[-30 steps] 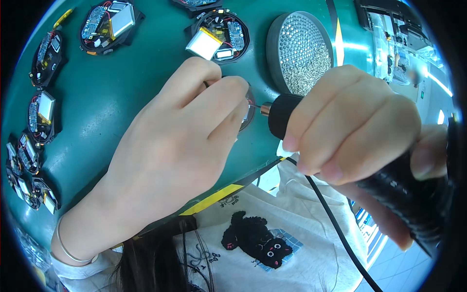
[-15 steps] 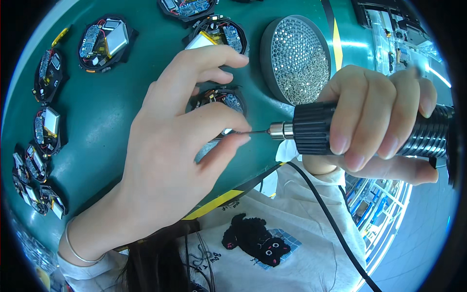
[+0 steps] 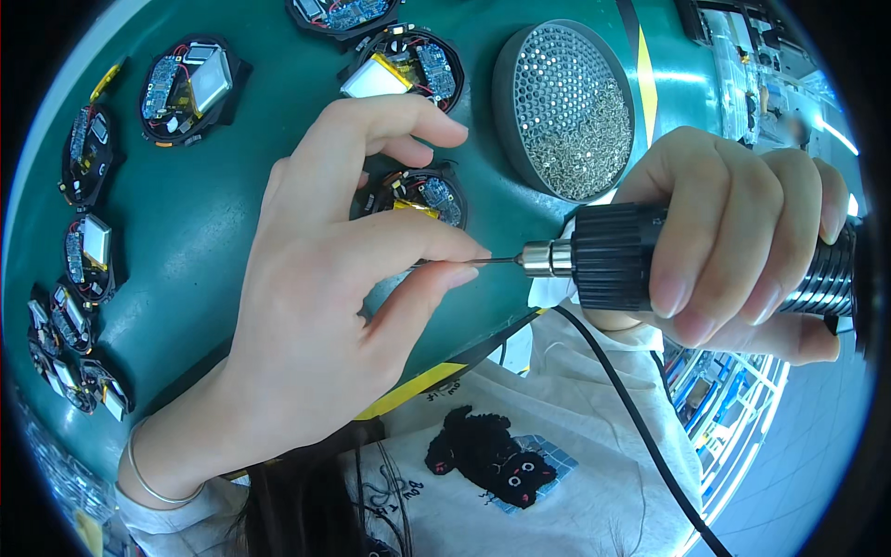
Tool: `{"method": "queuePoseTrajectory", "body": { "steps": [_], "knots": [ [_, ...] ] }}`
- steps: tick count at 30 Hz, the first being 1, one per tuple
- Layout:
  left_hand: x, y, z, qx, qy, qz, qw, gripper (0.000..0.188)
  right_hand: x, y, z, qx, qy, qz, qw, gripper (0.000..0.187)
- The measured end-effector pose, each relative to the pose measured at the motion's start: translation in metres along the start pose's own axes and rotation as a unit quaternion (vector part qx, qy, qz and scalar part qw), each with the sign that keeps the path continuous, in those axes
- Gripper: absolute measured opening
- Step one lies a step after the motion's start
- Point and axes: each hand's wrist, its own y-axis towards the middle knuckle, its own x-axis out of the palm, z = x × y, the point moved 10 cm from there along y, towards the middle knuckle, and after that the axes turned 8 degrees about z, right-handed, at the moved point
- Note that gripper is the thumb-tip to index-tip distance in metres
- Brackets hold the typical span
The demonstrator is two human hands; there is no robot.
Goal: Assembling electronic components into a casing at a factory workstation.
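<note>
My right hand (image 3: 729, 232) is wrapped around the black body of an electric screwdriver (image 3: 614, 257), held level and pointing left. From its silver chuck comes a thin bit (image 3: 501, 261). The thumb and forefinger of my left hand (image 3: 311, 278) are pinched on the bit's far end; whether a screw sits there is hidden by the fingertips. My other left fingers are curled loosely above. Behind the left hand, partly covered, lies a round black housing (image 3: 442, 197) with a blue circuit board and yellow tape.
A round grey dish (image 3: 504, 111) of small silver screws on a perforated plate stands beyond the screwdriver. Similar open housings with boards and batteries, such as one housing (image 3: 190, 91), line the green table's left and far sides. A black cable (image 3: 622, 399) hangs at the right.
The screwdriver and my right hand have shifted slightly right. The left pinch has moved slightly right along with the bit and stays closed on it. Slightly more of the housing behind shows.
</note>
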Motion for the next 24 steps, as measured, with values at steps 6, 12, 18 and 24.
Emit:
{"method": "queuePoseTrajectory", "body": {
  "steps": [6, 12, 18, 24],
  "knots": [
    [0.0037, 0.0, 0.0011, 0.001, 0.006, -0.02, 1.0, 0.01, 0.0042, 0.0008, 0.0003, 0.0, -0.006, -0.017, 1.0, 0.048],
    [0.0047, -0.0013, -0.0001, 0.012, 0.039, -0.034, 0.999, 0.011, 0.0041, 0.0001, 0.0054, -0.002, 0.003, -0.017, 1.0, 0.047],
    [0.004, 0.0003, 0.0036, 0.022, 0.043, -0.03, 0.998, 0.011, 0.0058, 0.0016, -0.0001, -0.015, 0.002, -0.019, 1.0, 0.045],
    [0.0005, -0.0027, -0.0006, 0.023, 0.033, -0.003, 0.999, 0.015, 0.0052, -0.0009, 0.0056, -0.016, -0.005, -0.027, 1.0, 0.047]
  ]
}}
